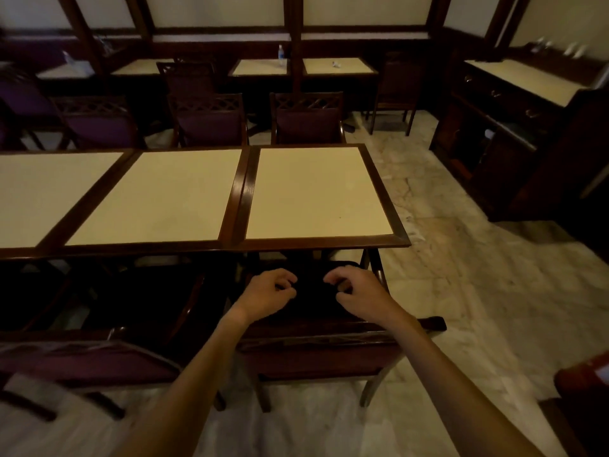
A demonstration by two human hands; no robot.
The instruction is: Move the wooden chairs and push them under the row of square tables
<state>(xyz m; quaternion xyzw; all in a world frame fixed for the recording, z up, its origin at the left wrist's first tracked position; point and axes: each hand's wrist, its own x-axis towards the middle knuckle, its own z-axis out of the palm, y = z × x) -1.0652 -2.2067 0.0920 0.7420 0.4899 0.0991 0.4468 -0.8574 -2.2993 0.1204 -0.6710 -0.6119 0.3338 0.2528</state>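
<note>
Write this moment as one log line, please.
left hand: curled, empty | right hand: curled, empty | chair: partly under end table | step: push in

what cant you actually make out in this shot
- Head view: the front of the near chair seat, hidden under the table edge and in deep shadow.
- What the left hand and right hand touch: fingers curled over darkness.
- Left chair: blurred, cut off by the frame edge.
- Bottle label: too small.

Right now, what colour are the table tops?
Pale cream, framed in dark brown wood; the head view shows it best on the nearest table.
</note>
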